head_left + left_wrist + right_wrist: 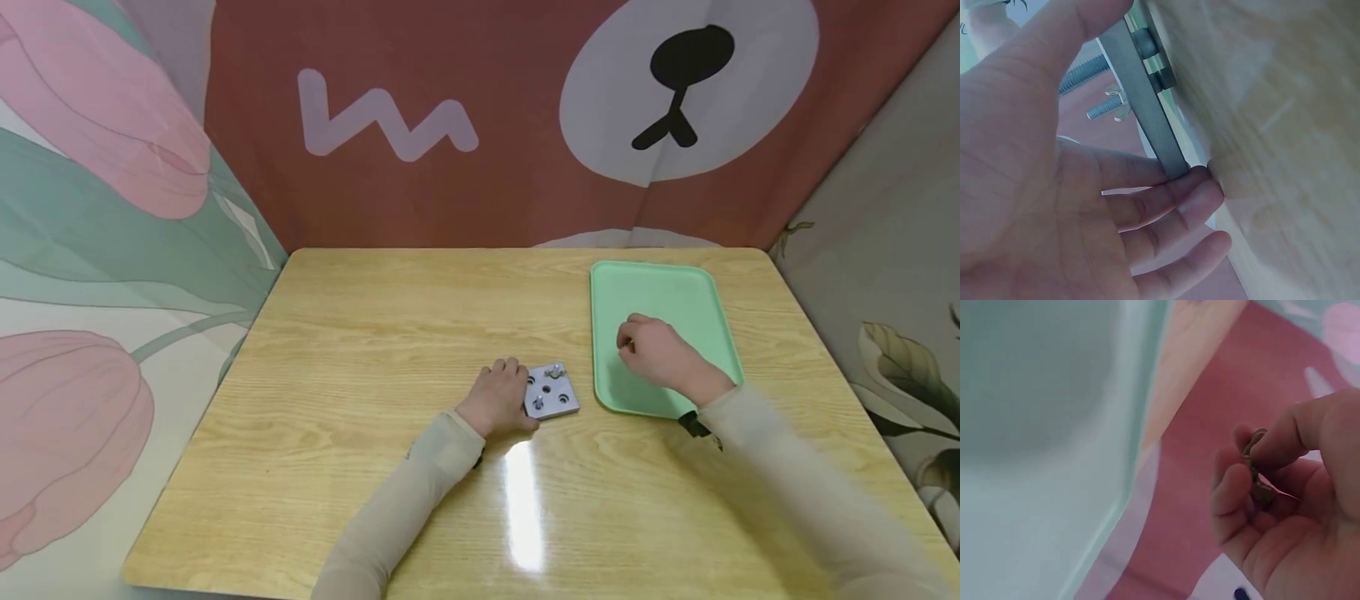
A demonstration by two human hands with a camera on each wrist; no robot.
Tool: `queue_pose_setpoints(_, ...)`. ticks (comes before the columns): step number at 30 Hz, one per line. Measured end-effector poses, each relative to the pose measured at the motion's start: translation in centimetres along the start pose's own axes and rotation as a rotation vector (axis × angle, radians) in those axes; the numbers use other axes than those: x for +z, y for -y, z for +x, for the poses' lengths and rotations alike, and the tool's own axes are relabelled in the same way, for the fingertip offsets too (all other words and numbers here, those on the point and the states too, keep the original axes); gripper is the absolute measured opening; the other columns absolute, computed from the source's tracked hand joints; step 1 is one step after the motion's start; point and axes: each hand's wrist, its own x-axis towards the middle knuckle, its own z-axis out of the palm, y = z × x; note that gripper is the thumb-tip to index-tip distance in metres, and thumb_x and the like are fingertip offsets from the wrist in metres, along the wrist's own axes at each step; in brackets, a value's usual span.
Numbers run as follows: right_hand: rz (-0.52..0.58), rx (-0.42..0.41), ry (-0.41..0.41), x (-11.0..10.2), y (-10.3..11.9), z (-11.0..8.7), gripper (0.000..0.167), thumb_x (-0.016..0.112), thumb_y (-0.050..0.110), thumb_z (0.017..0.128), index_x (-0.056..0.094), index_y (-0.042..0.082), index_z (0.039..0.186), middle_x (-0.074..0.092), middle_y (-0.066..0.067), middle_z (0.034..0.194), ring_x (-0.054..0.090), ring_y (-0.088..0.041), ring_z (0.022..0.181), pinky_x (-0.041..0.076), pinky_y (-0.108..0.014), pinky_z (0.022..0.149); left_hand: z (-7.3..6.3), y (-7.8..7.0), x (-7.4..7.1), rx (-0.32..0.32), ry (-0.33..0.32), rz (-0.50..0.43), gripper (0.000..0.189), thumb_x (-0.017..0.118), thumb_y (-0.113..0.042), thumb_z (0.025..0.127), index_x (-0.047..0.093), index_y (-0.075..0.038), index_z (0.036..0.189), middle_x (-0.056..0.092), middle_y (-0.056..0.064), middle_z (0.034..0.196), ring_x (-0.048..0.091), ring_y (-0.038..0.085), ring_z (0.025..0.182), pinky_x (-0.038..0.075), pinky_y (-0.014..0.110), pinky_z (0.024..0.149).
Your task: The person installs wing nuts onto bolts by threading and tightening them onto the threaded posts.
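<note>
A grey metal plate [551, 400] with several holes lies on the wooden table, left of the green tray [600, 333]. My left hand [497, 396] grips the plate's left side, thumb at the near edge and fingers at the far one. Two bolts stand up through it; a wing nut [1124, 103] sits on the farther one, while the nearer bolt [538, 402] is bare. In the left wrist view, dark bolt heads [1144, 42] show under the plate. Above the tray, my right hand [660, 354] pinches a small brass-coloured wing nut [1254, 465], partly hidden by thumb and fingers.
The wooden table [360, 350] extends widely to the left of the plate. Printed cloths hang behind it and at both sides, the reddish-brown one [517, 192] along the back edge. A raised rim runs round the tray.
</note>
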Motion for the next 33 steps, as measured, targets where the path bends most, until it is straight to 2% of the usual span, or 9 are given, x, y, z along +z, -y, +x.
queue_pose_setpoints(4,0.055,-0.049,-0.012,1.2,2.1,-0.3,0.016,0.054,-0.003,0.082,0.068,-0.001,0.090,0.056,-0.006,0.088,0.054,-0.018,0.074,0.047,-0.034,0.064,0.2,-0.1,0.2,0.003,-0.006,0.003,0.080,0.068,-0.061,0.073,0.049,-0.004,0.126,0.050,0.007,0.111,0.046,0.020,0.098,0.043,0.038,0.086)
queue_pose_setpoints(8,0.034,-0.150,-0.024,2.3,3.4,-0.6,0.015,0.059,-0.006,0.082,0.070,-0.003,0.092,0.059,-0.007,0.087,0.059,-0.021,0.079,0.050,-0.035,0.068,0.5,-0.1,0.4,-0.005,-0.006,-0.004,0.083,0.066,-0.064,0.074,0.048,-0.004,0.129,0.049,0.007,0.115,0.046,0.020,0.101,0.042,0.038,0.087)
queue_pose_setpoints(12,0.037,-0.222,-0.048,2.9,4.3,-0.7,0.011,0.065,-0.004,0.083,0.068,-0.002,0.093,0.063,-0.008,0.085,0.062,-0.021,0.077,0.051,-0.035,0.068,0.7,-0.1,0.3,-0.020,-0.003,-0.005,0.087,0.064,-0.067,0.074,0.047,-0.003,0.130,0.049,0.008,0.117,0.046,0.021,0.105,0.042,0.038,0.088)
queue_pose_setpoints(18,0.109,-0.211,-0.096,3.9,6.2,-0.4,0.009,0.069,-0.001,0.081,0.067,0.004,0.088,0.065,-0.003,0.081,0.059,-0.013,0.072,0.049,-0.029,0.063,0.6,-0.2,0.1,-0.034,0.013,0.008,0.089,0.064,-0.067,0.073,0.047,-0.001,0.130,0.049,0.009,0.117,0.046,0.022,0.104,0.043,0.039,0.087)
queue_pose_setpoints(24,0.186,-0.246,-0.157,5.2,7.9,0.1,0.009,0.074,0.000,0.077,0.069,0.004,0.083,0.066,-0.003,0.079,0.061,-0.012,0.071,0.050,-0.025,0.062,0.6,-0.2,0.0,-0.033,0.004,0.019,0.085,0.063,-0.067,0.075,0.049,-0.002,0.127,0.049,0.008,0.113,0.046,0.021,0.101,0.044,0.038,0.084)
queue_pose_setpoints(33,0.165,-0.265,-0.141,6.9,8.6,0.4,0.008,0.074,0.003,0.079,0.068,0.006,0.083,0.065,-0.002,0.080,0.060,-0.011,0.072,0.049,-0.023,0.063,0.4,-0.2,0.1,-0.018,-0.015,0.036,0.079,0.060,-0.067,0.077,0.051,-0.003,0.123,0.050,0.007,0.109,0.047,0.021,0.098,0.046,0.037,0.081)
